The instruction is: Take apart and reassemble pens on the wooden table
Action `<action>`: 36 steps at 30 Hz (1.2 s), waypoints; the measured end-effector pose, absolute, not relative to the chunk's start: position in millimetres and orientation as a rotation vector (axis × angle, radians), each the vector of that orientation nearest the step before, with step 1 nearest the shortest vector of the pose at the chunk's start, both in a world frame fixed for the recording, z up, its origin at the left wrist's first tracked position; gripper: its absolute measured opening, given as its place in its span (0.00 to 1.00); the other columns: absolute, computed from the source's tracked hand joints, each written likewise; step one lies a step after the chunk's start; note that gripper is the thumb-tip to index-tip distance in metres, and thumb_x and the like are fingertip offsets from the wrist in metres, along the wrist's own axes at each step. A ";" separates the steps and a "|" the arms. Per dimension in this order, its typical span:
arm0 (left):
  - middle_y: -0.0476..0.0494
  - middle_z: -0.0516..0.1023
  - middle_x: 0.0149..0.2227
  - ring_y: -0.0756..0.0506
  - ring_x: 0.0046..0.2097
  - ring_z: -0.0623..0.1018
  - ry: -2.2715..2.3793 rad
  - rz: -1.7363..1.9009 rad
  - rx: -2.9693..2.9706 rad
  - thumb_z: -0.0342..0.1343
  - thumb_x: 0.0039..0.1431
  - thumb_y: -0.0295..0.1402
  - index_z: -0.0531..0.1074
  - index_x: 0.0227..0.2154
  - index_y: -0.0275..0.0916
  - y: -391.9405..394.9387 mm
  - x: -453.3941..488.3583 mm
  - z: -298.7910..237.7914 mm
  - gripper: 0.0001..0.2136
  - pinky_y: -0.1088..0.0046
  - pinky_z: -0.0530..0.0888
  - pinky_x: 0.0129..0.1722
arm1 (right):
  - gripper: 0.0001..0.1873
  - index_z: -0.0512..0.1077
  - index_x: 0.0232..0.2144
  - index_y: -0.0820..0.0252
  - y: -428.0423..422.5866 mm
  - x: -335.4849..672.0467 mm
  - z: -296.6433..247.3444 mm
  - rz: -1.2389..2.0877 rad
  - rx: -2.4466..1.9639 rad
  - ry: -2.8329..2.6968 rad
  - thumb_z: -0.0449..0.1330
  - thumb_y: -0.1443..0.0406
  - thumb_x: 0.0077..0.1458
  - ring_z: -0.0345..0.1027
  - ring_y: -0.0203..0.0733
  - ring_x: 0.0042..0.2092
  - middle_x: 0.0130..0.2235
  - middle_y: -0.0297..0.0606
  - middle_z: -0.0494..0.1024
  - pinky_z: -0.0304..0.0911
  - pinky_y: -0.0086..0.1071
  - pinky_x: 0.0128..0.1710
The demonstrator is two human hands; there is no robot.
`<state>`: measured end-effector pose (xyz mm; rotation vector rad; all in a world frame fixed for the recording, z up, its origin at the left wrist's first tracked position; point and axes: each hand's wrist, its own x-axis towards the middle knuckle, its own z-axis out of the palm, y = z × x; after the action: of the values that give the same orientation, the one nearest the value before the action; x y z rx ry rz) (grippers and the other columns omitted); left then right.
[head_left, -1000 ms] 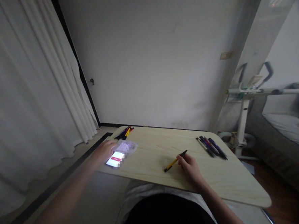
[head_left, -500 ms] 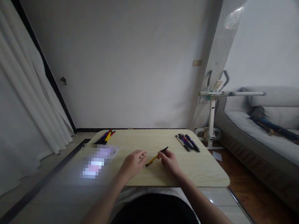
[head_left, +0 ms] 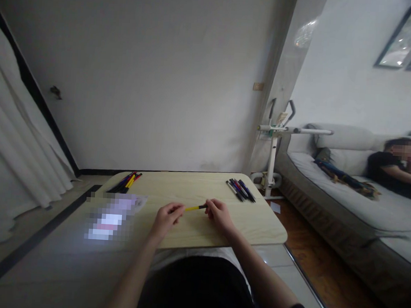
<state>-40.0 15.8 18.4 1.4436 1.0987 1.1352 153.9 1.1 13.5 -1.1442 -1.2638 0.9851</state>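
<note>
A yellow and black pen (head_left: 192, 208) is held level just above a pale wooden table (head_left: 257, 222), gripped at both ends. My left hand (head_left: 166, 219) is closed on its left end. Pinching the right end is my right hand (head_left: 218, 214). A bunch of several dark pens (head_left: 240, 189) lies at the table's far right. Several more pens, yellow, red and dark, (head_left: 125, 182) lie at the far left corner.
A lit phone with a slip of paper, blurred out (head_left: 113, 214), lies on the table's left side. A white exercise machine (head_left: 275, 144) stands beyond the table's right corner. A person sits on a grey sofa (head_left: 346, 190) at right. White curtains (head_left: 14, 151) hang at left.
My left hand left the phone and came over to take the pen's left end. The pen went from slanted to level. The view swung right, showing the sofa and the person.
</note>
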 end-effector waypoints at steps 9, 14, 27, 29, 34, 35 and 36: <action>0.55 0.63 0.18 0.56 0.20 0.63 0.866 1.521 0.861 0.60 0.40 0.40 0.66 0.23 0.35 14.3 -14.0 14.2 0.14 0.81 0.60 0.19 | 0.25 0.64 0.17 0.63 0.4 150.2 4.6 0.885 -1.223 -1.494 0.46 0.50 0.53 0.56 0.32 0.22 0.19 0.33 0.65 0.50 0.25 0.21; 0.54 0.63 0.18 0.56 0.20 0.63 0.887 1.676 0.780 0.59 0.41 0.43 0.66 0.24 0.35 10.9 -3.5 10.6 0.15 0.82 0.60 0.19 | 0.26 0.62 0.16 0.62 -3.6 149.9 5.0 0.878 -1.221 -1.497 0.43 0.50 0.54 0.54 0.32 0.21 0.17 0.31 0.61 0.49 0.26 0.21; 0.50 0.67 0.16 0.53 0.19 0.66 1.036 1.392 1.148 0.52 0.45 0.49 0.68 0.21 0.34 2.8 2.9 3.9 0.19 0.79 0.63 0.18 | 0.28 0.59 0.13 0.61 -6.6 151.0 5.0 0.855 -1.253 -1.529 0.42 0.48 0.53 0.52 0.31 0.19 0.15 0.30 0.58 0.49 0.26 0.22; 0.49 0.68 0.17 0.53 0.19 0.66 1.057 1.365 1.140 0.52 0.45 0.50 0.68 0.20 0.33 1.9 3.2 4.8 0.20 0.79 0.63 0.18 | 0.28 0.58 0.13 0.61 -6.4 151.5 5.0 0.870 -1.258 -1.522 0.42 0.47 0.53 0.52 0.31 0.19 0.14 0.30 0.57 0.49 0.26 0.21; 0.48 0.68 0.16 0.53 0.18 0.66 1.123 1.336 1.139 0.50 0.44 0.52 0.67 0.18 0.33 0.3 4.4 5.2 0.22 0.78 0.63 0.18 | 0.28 0.58 0.13 0.61 -5.4 152.5 3.4 0.878 -1.242 -1.484 0.42 0.48 0.53 0.51 0.31 0.19 0.14 0.30 0.57 0.49 0.26 0.20; 0.49 0.67 0.15 0.53 0.17 0.66 1.127 1.339 1.155 0.50 0.45 0.52 0.67 0.17 0.34 0.2 4.3 4.8 0.22 0.78 0.63 0.18 | 0.28 0.58 0.13 0.61 -5.6 152.6 3.1 0.878 -1.241 -1.486 0.42 0.48 0.54 0.51 0.31 0.19 0.14 0.30 0.57 0.48 0.26 0.20; 0.50 0.66 0.14 0.53 0.17 0.66 1.125 1.338 1.179 0.49 0.46 0.52 0.66 0.16 0.35 0.2 4.0 4.4 0.22 0.78 0.63 0.18 | 0.28 0.58 0.13 0.61 -5.9 152.7 3.0 0.875 -1.236 -1.494 0.42 0.49 0.54 0.51 0.31 0.19 0.14 0.30 0.57 0.48 0.26 0.20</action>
<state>4.0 0.2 4.4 1.1792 1.1252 1.3382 152.7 -5.9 3.0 -1.2363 -1.4941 0.8754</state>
